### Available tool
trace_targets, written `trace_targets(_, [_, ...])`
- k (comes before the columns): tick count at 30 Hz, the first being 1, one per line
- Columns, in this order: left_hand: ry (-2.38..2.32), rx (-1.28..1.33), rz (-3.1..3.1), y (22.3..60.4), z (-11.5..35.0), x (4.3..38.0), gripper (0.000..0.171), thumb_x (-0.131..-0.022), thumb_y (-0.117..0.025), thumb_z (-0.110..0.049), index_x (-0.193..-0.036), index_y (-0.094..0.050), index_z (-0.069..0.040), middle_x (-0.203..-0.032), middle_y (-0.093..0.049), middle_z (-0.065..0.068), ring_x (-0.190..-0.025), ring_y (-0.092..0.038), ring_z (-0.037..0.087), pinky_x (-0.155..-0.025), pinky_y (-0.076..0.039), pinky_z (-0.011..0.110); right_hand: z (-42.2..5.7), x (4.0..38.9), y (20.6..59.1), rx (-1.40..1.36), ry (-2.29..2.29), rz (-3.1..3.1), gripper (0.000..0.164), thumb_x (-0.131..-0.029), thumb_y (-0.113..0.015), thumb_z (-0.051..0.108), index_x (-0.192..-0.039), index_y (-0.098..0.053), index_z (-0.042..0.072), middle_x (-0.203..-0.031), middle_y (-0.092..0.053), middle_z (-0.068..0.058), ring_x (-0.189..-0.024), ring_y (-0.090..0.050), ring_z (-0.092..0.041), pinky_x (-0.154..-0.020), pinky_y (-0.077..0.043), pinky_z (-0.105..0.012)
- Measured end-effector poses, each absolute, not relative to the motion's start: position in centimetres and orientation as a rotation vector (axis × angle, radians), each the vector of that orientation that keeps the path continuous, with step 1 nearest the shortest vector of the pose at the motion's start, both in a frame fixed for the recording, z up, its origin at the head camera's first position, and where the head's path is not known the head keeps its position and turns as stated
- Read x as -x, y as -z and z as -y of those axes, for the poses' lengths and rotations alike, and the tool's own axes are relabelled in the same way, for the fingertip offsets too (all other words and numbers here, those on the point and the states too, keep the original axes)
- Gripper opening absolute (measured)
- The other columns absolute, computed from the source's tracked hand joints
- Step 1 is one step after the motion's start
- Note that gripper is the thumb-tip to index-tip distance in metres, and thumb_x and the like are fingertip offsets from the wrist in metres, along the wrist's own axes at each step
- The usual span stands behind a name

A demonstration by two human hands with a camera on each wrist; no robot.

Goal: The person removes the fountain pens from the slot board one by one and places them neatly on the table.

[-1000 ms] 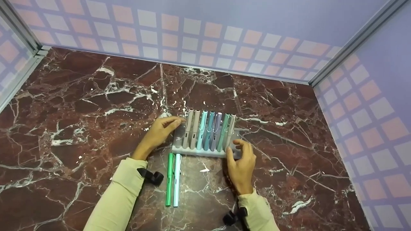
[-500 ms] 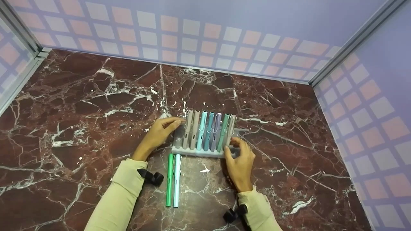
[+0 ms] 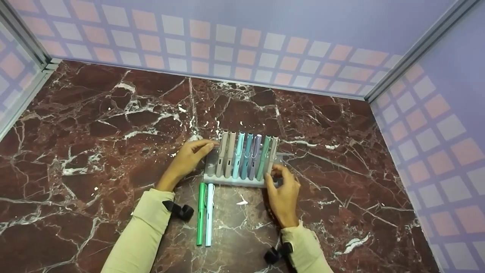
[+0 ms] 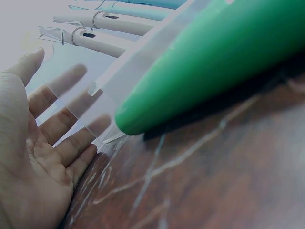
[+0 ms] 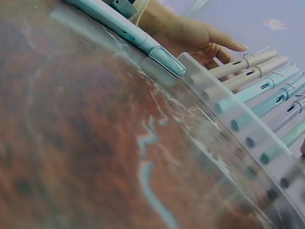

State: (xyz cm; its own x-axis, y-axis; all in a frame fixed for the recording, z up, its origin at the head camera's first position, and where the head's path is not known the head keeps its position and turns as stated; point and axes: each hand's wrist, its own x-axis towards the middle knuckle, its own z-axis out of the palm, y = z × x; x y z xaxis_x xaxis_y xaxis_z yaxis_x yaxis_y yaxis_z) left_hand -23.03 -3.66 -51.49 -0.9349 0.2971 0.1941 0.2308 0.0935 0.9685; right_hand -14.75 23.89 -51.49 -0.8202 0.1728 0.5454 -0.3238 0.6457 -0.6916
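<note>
A clear pen rack (image 3: 235,182) bears a row of several capped pens, from taupe through aqua, blue and purple to green. At its left end is my left hand (image 3: 185,162); in the left wrist view its extended fingers (image 4: 66,121) show through the clear plastic, with the thumb held apart. My right hand (image 3: 283,195) pinches the lower part of the rightmost taupe pen (image 3: 273,148) between thumb and index finger. That pen leans in the rack; its lower end is partly hidden by the thumb.
In front of the rack's left end lie a bright green pen (image 3: 201,216) and a pale aqua pen (image 3: 209,216), side by side. Patterned panels (image 3: 242,41) border the marbled tabletop (image 3: 113,159) at the back and sides.
My right hand has shifted slightly left, its thumb and index finger closing in on the rightmost pen. The left hand stays at the rack's left end.
</note>
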Motion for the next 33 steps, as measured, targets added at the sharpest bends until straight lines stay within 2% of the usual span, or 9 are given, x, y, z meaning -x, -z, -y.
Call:
trace_targets(5, [-1.989, -0.539, -2.297, 51.28, 3.54, 22.96, 0.028, -0.104, -0.054, -0.014, -0.122, -0.067, 0.002, -0.125, -0.068, 0.020, -0.120, -0.062, 0.033, -0.109, -0.044, 0.046, -23.79, 14.55, 51.44, -0.065, -1.204, 2.296, 0.019, -0.086, -0.075, 0.001, -0.104, -0.069, 0.002, -0.085, -0.071, -0.006, -0.073, -0.063, -0.017, -0.065, -0.053, -0.027])
trace_targets(12, [-1.978, -0.508, -2.303, 51.31, 3.30, 23.10, 0.028, -0.103, -0.052, -0.007, -0.122, -0.064, 0.009, -0.126, -0.065, 0.027, -0.123, -0.058, 0.041, -0.111, -0.041, 0.050, -23.64, 14.38, 51.21, -0.003, -1.270, 2.318, 0.018, -0.086, -0.073, 0.002, -0.104, -0.069, 0.003, -0.087, -0.071, -0.005, -0.074, -0.063, -0.017, -0.066, -0.052, -0.026])
trace_targets(22, [-2.004, -0.534, -2.282, 51.55, 3.61, 23.05, 0.029, -0.103, -0.055, -0.016, -0.122, -0.068, 0.002, -0.127, -0.067, 0.020, -0.122, -0.061, 0.033, -0.110, -0.043, 0.046, -23.68, 14.38, 51.24, -0.001, -1.274, 2.326, 0.017, -0.088, -0.073, 0.003, -0.104, -0.069, 0.003, -0.088, -0.071, -0.006, -0.075, -0.062, -0.017, -0.068, -0.052, -0.027])
trace_targets(33, [-1.993, -0.534, -2.286, 51.52, 3.59, 23.05, 0.030, -0.104, -0.053, -0.017, -0.123, -0.067, 0.001, -0.128, -0.067, 0.019, -0.122, -0.060, 0.032, -0.111, -0.043, 0.046, -23.66, 14.40, 51.30, 0.022, -1.368, 2.290, 0.019, -0.087, -0.074, 0.000, -0.105, -0.069, 0.001, -0.089, -0.071, -0.008, -0.077, -0.062, -0.019, -0.070, -0.051, -0.024])
